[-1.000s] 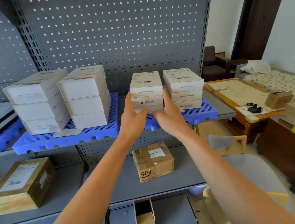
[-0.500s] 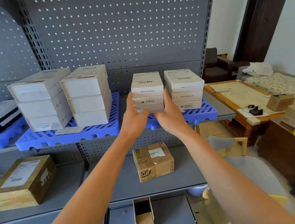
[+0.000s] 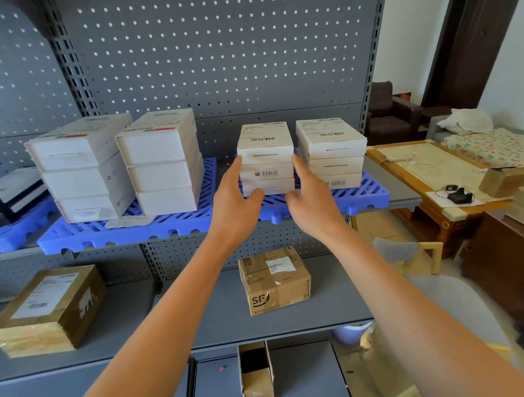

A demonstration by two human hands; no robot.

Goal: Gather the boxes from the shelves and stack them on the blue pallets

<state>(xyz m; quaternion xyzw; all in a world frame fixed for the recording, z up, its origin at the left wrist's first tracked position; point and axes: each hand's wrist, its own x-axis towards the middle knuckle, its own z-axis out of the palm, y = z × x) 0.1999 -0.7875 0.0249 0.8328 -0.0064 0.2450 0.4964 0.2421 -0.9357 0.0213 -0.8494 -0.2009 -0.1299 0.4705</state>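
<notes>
Both hands have drawn apart since the earlier frames, where their heels met below the stack; now the left hand point(image 3: 236, 198) and the right hand point(image 3: 310, 192) stand on either side of the small white stack point(image 3: 266, 160), fingers straight and relaxed, grasping nothing, with the fingertips alongside the stack's edges; whether they touch the cardboard I cannot tell. That stack, three boxes high, sits on the right blue pallet point(image 3: 367, 191) on the upper shelf, just beside a second three-box stack point(image 3: 334, 154); two taller white stacks point(image 3: 120, 168) fill the neighbouring blue pallet point(image 3: 127, 230). On the shelf below, the brown SF carton point(image 3: 275, 280) and the flat brown parcel point(image 3: 46, 311) are not yet gathered, so the job looks part done.

Risks from here, as I judge them: the top box overhangs the two beneath it slightly, so a knock from a withdrawing hand could slide it off the front; the stack stands near the pallet's front edge, and a nudge outward might tip all three boxes onto the lower shelf; a sideways push could shove it into its neighbour and skew both stacks; the pallet's open grid may let a box corner catch and sit tilted.
</notes>
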